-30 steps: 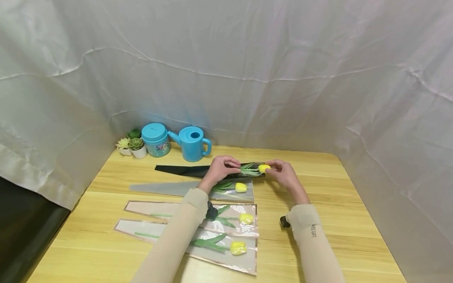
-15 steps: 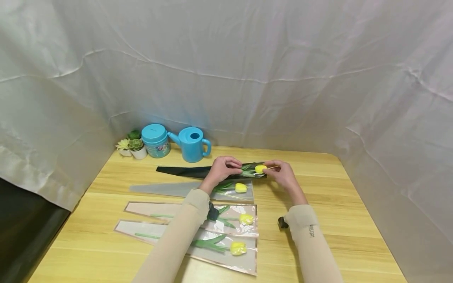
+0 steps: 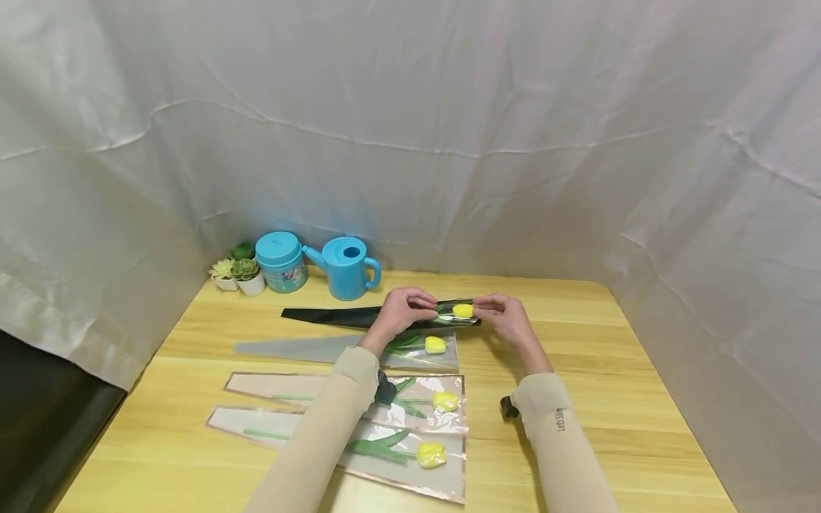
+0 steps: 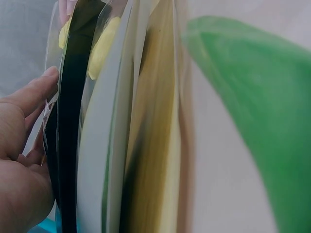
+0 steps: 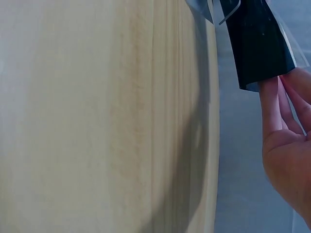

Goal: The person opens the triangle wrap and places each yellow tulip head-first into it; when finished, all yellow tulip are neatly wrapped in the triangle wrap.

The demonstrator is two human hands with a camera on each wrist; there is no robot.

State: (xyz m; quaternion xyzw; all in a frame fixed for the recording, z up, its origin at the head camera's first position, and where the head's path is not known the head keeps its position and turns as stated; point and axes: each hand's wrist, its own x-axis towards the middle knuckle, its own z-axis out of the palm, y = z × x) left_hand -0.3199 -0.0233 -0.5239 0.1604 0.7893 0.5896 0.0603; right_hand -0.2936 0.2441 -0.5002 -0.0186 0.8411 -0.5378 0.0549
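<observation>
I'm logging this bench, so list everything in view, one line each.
black sleeve: 1, black and clear, far row, a yellow tulip inside
grey sleeve: 1, grey, second row, tulip inside
pink-edged sleeves: 2, clear, near rows, one tulip each
watering can: 1, blue, back left
lidded tin: 1, blue, left of the can
potted succulents: 3, green, back left corner
table: 1, light wood
backdrop cloth: white, behind
left hand: grips the black sleeve
right hand: pinches its wide end

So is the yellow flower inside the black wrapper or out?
Inside: the yellow flower shows through the black wrapper's clear front, between both hands.
</observation>
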